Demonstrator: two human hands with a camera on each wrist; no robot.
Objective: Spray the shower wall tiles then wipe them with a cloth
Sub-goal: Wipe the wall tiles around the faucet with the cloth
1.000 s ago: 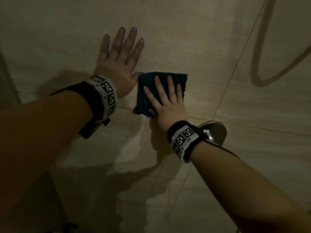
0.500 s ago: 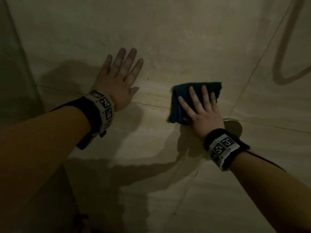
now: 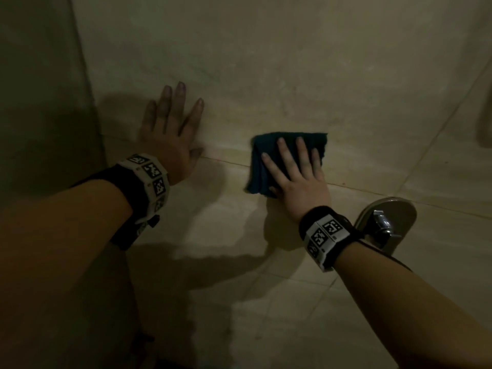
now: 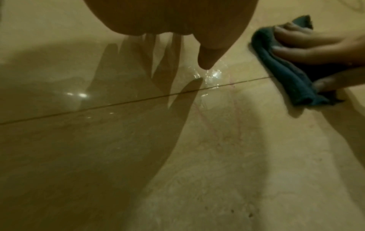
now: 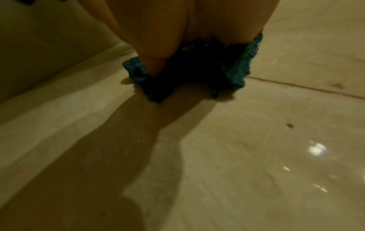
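Cloth (image 3: 288, 161): dark teal, folded, flat against the wall tiles (image 3: 292, 75), across a grout line, up-left of the metal tap plate (image 3: 386, 222).
Right hand (image 3: 298, 179): fingers straight, pressing on the cloth, thumb at its lower edge.
Left hand (image 3: 170, 137): left of the cloth, apart from it, fingers spread flat on the tiles, holding nothing.

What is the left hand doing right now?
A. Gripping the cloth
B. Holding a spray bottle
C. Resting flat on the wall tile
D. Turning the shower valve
C: the left hand lies flat with spread fingers on the wall tile, apart from the cloth.
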